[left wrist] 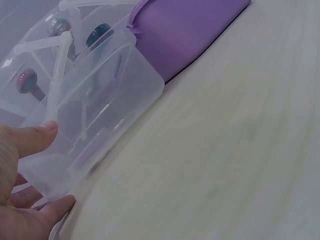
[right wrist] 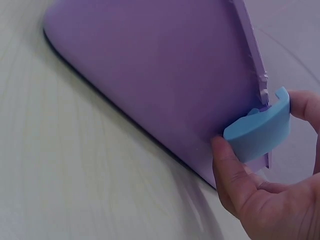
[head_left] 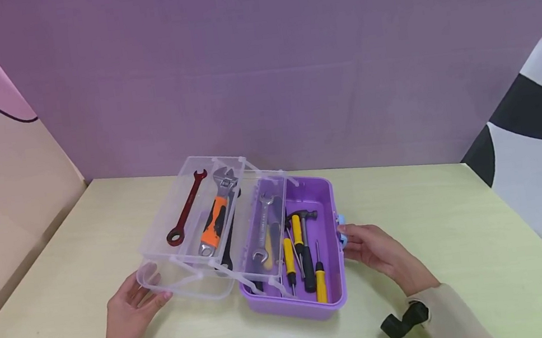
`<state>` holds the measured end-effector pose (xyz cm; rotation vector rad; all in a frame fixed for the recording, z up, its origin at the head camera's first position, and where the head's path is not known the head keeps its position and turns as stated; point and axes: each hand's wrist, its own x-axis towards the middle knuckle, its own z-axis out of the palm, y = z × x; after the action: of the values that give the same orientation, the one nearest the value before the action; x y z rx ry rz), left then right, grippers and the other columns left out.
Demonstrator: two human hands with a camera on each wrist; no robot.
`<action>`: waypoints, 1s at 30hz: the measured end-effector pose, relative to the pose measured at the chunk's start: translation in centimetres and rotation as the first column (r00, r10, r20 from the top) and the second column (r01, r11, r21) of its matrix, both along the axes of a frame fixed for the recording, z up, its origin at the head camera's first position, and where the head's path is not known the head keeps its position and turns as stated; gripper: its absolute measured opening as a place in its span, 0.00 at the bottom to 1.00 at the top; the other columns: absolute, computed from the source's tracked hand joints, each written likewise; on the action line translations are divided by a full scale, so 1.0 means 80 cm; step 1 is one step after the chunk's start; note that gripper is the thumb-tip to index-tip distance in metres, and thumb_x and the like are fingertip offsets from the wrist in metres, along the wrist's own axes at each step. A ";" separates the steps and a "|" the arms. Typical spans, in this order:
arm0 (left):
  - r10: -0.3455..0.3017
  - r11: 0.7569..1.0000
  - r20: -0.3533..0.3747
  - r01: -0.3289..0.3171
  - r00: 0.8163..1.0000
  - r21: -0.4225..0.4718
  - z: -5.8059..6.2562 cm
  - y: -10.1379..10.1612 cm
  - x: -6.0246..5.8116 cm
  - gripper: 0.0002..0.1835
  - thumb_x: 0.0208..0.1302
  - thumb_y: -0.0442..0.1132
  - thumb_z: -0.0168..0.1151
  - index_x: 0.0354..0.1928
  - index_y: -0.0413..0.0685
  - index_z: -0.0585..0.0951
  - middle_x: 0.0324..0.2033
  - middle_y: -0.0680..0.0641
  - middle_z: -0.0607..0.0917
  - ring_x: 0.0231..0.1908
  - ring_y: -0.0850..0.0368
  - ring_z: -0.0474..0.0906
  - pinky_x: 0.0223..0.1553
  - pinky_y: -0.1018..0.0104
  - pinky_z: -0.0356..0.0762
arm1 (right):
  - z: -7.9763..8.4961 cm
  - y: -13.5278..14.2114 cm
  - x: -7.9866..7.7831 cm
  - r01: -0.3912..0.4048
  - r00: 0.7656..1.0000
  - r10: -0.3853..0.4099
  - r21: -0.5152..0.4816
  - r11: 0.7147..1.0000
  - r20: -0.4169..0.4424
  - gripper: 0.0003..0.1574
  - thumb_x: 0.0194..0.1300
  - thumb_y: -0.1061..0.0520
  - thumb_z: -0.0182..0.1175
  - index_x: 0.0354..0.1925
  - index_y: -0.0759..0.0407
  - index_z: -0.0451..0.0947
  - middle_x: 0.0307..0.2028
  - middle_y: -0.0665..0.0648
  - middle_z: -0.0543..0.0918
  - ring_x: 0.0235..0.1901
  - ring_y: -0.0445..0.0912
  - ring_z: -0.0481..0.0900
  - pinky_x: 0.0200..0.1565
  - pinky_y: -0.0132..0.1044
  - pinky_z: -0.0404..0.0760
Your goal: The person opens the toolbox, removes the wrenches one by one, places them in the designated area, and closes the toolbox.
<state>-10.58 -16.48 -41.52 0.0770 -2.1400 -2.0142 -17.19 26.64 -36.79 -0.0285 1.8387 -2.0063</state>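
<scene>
A purple toolbox [head_left: 299, 313] stands with its clear plastic lid [head_left: 157, 236] folded out to the left and clear trays above its base. My left hand [head_left: 128, 310] grips the lid's near left corner, thumb on one side and fingers on the other. On the box's right side, my right hand [head_left: 374, 249] holds a light blue latch [right wrist: 260, 127] between thumb and fingers. A dark red wrench [head_left: 187, 208] and an orange-handled adjustable wrench [head_left: 214, 221] lie in the clear trays. Inside the base are a hammer [head_left: 308, 271] and yellow-handled screwdrivers [head_left: 320, 284].
The box rests on a pale wooden table [head_left: 429, 217]. A purple backdrop [head_left: 264, 68] rises behind the table's far edge. A silver wrench [head_left: 261, 229] shows through the clear tray over the base. A black device [head_left: 404, 322] is strapped at the right sleeve.
</scene>
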 end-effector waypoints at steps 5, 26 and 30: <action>0.009 1.000 0.002 -0.009 1.000 0.005 0.001 -0.001 0.002 0.34 0.49 0.21 0.68 0.59 0.25 0.66 0.37 0.72 0.82 0.40 0.78 0.79 0.40 0.82 0.81 | 0.001 -0.002 0.000 0.003 1.000 -0.003 -0.007 1.000 0.010 0.15 0.71 0.54 0.51 0.46 0.65 0.75 0.34 0.49 0.86 0.37 0.39 0.84 0.48 0.32 0.84; 0.009 0.998 0.169 0.003 0.985 -0.066 0.008 -0.003 0.000 0.38 0.53 0.25 0.68 0.65 0.28 0.62 0.64 0.26 0.65 0.43 0.86 0.70 0.47 0.91 0.72 | 0.000 0.002 -0.003 -0.027 1.000 0.027 0.000 1.000 -0.002 0.20 0.72 0.51 0.52 0.50 0.66 0.75 0.36 0.48 0.87 0.39 0.40 0.84 0.49 0.32 0.84; -0.001 0.998 0.173 0.013 0.985 -0.069 0.009 -0.002 0.000 0.38 0.53 0.26 0.68 0.65 0.28 0.61 0.64 0.27 0.65 0.43 0.87 0.69 0.47 0.91 0.71 | 0.000 0.004 -0.003 -0.038 0.999 0.038 0.018 0.999 -0.005 0.21 0.72 0.50 0.51 0.49 0.66 0.75 0.35 0.48 0.87 0.39 0.40 0.84 0.49 0.33 0.84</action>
<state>-10.59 -16.66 -40.80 0.2434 -2.3153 -2.0007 -17.42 26.98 -36.81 -0.0628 1.8458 -1.9653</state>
